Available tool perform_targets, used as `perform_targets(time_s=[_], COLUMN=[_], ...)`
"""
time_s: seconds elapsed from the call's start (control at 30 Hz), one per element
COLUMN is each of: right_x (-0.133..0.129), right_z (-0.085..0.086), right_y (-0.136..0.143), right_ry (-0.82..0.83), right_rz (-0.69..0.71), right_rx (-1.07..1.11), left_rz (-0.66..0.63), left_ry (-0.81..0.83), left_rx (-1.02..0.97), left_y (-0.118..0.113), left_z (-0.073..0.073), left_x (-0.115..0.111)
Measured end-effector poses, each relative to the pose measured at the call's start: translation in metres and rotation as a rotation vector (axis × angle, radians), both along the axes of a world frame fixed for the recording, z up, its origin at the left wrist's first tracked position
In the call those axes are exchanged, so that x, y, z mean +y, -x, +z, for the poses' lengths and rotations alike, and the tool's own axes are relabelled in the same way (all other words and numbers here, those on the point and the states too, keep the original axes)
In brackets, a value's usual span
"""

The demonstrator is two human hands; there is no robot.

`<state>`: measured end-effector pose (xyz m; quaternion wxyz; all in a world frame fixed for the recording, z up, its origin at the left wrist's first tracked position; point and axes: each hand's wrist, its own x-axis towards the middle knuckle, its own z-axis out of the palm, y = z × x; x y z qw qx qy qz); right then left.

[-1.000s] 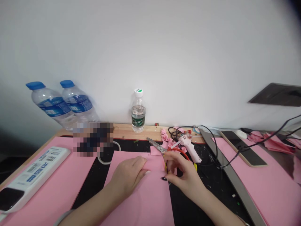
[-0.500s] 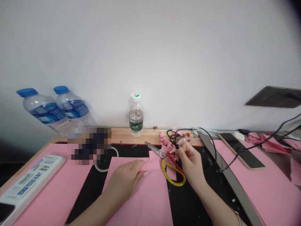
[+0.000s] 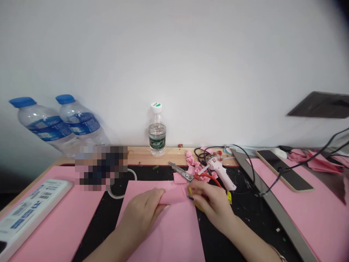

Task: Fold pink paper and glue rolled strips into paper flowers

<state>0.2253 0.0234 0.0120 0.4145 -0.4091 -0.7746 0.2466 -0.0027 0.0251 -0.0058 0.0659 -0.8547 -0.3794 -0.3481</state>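
Note:
My left hand [image 3: 143, 211] is closed on a small folded piece of pink paper [image 3: 174, 196], held just above a large pink sheet [image 3: 174, 236]. At that piece's right end, my right hand [image 3: 214, 203] has its thumb and fingertips pinched together on the edge. Partly hidden behind my right hand lie the scissors [image 3: 180, 170], blades parted and pointing up-left, with a red and a yellow handle. A pale pink glue gun [image 3: 225, 175] rests beyond that hand. Several small pink paper flowers [image 3: 190, 160] are heaped by the scissors.
A small water bottle [image 3: 157, 133] stands by the wall, with two larger blue-capped bottles [image 3: 49, 123] to the left. A white power strip [image 3: 35, 211] lies on pink paper. On the right are a phone [image 3: 285, 171], black cables [image 3: 253, 171] and folded pink paper [image 3: 323, 163].
My right hand has moved down-left from the cables and glue gun to the folded paper's right end. The glue gun now shows. My left hand keeps its hold.

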Motion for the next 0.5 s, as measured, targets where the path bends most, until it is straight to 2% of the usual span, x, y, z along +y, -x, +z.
perform_targets(time_s=[0.07,0.13,0.2,0.33,0.5], right_x=[-0.004,-0.007,-0.009,-0.011,-0.01], right_z=[-0.002,-0.004,-0.005,-0.006,-0.011], right_y=[0.007,0.014,0.019,0.025,0.027], right_ry=[0.238,0.356,0.416,0.527,0.491], right_rz=[0.084,0.141,0.159,0.141,0.062], right_rx=[0.163,0.258,0.324,0.458,0.456], left_rz=[-0.05,-0.13,-0.191,-0.2,-0.204], left_ry=[0.073,0.166,0.245,0.401,0.454], left_rx=[-0.004,0.001,0.013,0.033,0.019], left_y=[-0.001,-0.003,-0.004,-0.005,-0.007], left_z=[-0.001,-0.002,-0.003,-0.005,-0.004], left_x=[-0.003,-0.006,-0.01,-0.012,-0.011])
